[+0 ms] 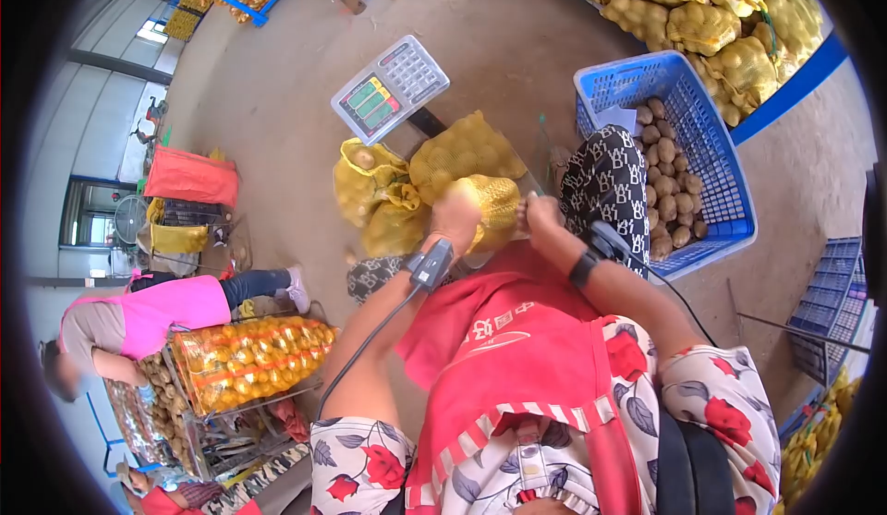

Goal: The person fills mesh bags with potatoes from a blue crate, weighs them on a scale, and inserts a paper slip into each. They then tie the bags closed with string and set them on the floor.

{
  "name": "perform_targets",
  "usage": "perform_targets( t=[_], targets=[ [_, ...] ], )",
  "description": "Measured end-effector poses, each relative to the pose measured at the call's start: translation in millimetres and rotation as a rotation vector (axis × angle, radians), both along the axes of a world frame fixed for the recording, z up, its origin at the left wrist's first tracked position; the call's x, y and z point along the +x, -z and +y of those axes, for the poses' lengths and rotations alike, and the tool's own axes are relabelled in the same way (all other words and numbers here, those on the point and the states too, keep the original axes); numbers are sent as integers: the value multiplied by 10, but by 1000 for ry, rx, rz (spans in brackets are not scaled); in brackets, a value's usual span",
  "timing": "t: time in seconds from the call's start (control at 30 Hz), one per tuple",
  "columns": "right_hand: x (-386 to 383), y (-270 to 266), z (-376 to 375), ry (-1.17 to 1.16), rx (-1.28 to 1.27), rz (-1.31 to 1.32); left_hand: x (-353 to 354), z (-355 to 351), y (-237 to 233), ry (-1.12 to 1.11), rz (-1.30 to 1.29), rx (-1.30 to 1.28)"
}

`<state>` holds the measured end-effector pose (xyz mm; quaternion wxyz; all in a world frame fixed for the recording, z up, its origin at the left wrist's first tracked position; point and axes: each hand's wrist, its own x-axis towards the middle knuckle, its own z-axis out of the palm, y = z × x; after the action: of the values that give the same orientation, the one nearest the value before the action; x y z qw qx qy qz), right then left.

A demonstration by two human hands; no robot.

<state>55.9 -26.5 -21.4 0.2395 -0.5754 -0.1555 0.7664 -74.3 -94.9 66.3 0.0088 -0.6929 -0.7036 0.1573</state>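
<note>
At the far left a person in pink (148, 316) bends over. The left hand (455, 219) is clamped on the top of a yellow mesh bag (499, 199), which lies against other full bags (462, 150) below the scale display (391, 88). The right hand (543, 221) grips the same top, a blue crate (716, 242) beside it.

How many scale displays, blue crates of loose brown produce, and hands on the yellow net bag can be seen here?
Scale display: 1
Blue crate of loose brown produce: 1
Hands on the yellow net bag: 2, left hand and right hand
Total: 4
</note>
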Motion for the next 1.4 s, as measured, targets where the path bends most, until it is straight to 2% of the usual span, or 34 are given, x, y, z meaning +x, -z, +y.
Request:
perform_targets(
  t=[0.07, 0.13, 0.2, 0.23, 0.27, 0.33, 0.37, 0.43, 0.47, 0.5, 0.53, 0.57, 0.6, 0.63, 0.67, 0.7, 0.73, 0.77, 0.83, 0.87, 0.93, 0.97, 1.03, 1.07, 1.13, 1.17, 1.2, 1.27, 1.3, 1.37, 1.4],
  targets=[
    [-209, 331, 309, -63, 102, 99, 31, -19, -37, 107, 22, 86],
    [-463, -72, 525, -189, 192, -127, 33, -35, 71, 176, 0, 125],
    [-860, 897, 791, -786, 1232, -309, -27, -13, 295, 263, -177, 284],
    [-952, 419, 744, -862, 1021, -365, 2, 3, 80, 497, 2, 192],
    [-1106, -174, 662, -931, 808, -420, 44, 11, -35, 489, -3, 200],
    [-1367, -280, 616, -1500, 1303, -199, 69, 25, -153, 501, 121, -78],
    [-1452, -345, 527, -1509, 1302, -194, 13, 23, -78, 461, -35, -50],
    [-1436, -712, 322, -1653, 1319, -107, 45, 27, -227, 359, -141, -96],
    [-1481, -570, 312, -1662, 1316, -103, 58, 24, -276, 267, -242, -140],
    [-1538, -299, 320, -1509, 1408, 50, -31, -22, 41, 215, -217, -25],
    [-1448, -445, 298, -1349, 1487, 200, -34, -9, -3, 207, -224, -24],
    [-1211, -568, 309, -1054, 1241, 52, -64, 29, -51, -1, -400, -120],
    [-941, -844, 329, -820, 1010, 64, -96, 62, -132, -210, -573, -215],
    [-815, -660, 430, -744, 1114, -134, -130, 58, -165, -419, -742, -316],
    [-571, -648, 430, -731, 1187, -327, -311, -33, 356, -920, -1272, -167],
    [-369, -397, 381, -652, 1335, -396, -273, -69, 341, -983, -1497, -64],
    [-172, -300, 263, -705, 1118, -294, -215, -99, 317, -1036, -1721, 45],
    [0, -250, 97, -746, 897, -195, -183, -111, 363, -1031, -1720, 34],
    [198, -532, -196, -765, 477, 234, -132, -78, 490, -972, -1801, 209],
    [157, -558, -308, -758, 476, 232, -112, -82, 492, -968, -1801, 200],
    [31, -616, -466, -714, 292, 339, -133, -96, 474, -1123, -2018, 214],
    [-5, -424, -514, -709, 294, 346, -147, -109, 480, -1120, -2011, 212],
    [-155, 109, -585, -587, 278, 389, -218, -139, 540, -1012, -1700, 154],
    [-101, 43, -508, -581, 280, 395, -245, -142, 478, -1007, -1693, 153],
    [56, -210, -188, -653, 182, 39, -227, -128, 190, -326, -568, 66],
    [27, -239, -49, -694, 321, -27, -82, -112, -64, -256, -396, -11],
    [-13, -250, 113, -734, 458, -95, -41, -113, -67, -255, -399, -13],
    [-89, -198, 528, -1116, 1201, -278, -1, -81, -86, 313, -45, 104],
    [-184, -303, 674, -1104, 1204, -282, -29, -64, -31, 493, 19, 143],
    [-417, -647, 785, -1351, 1322, -408, -40, -54, 16, 552, -31, 146],
    [-504, -716, 775, -1332, 1439, -305, -31, -54, 20, 602, -83, 147]
  ],
)
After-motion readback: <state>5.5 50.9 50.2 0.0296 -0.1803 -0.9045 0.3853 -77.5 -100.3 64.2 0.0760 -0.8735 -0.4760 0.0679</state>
